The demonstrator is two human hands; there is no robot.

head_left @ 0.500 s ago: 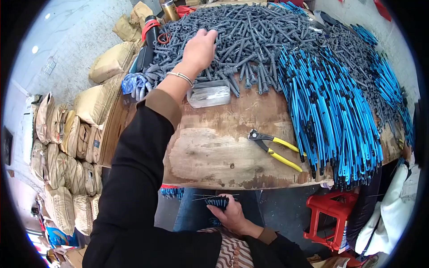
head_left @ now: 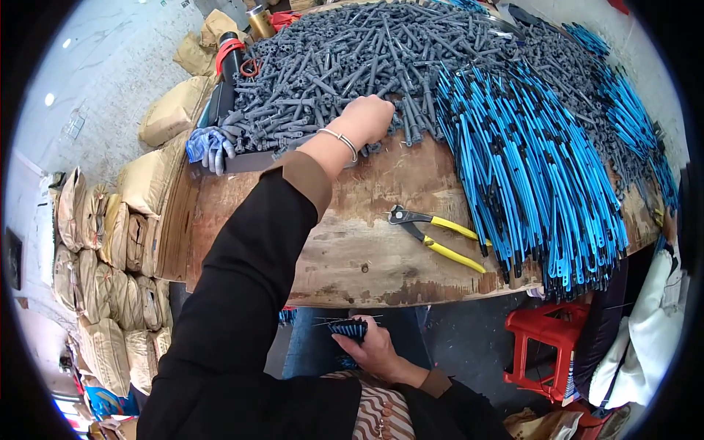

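My left hand [head_left: 367, 119] at near edge of grey tubular parts heap [head_left: 352, 62]; fingers hidden, I cannot tell its grip. Right hand [head_left: 377, 347] clamped on blue-and-black strip bundle [head_left: 348, 330].

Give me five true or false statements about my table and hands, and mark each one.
1. The left hand is at the pile of grey parts. True.
2. The right hand holds the pincers. False: the right hand holds a blue-and-black bundle.
3. The yellow-handled pincers lie on the wooden table. True.
4. The stool is green. False: the stool is red.
5. The large heap of blue strips lies right of the pincers. True.
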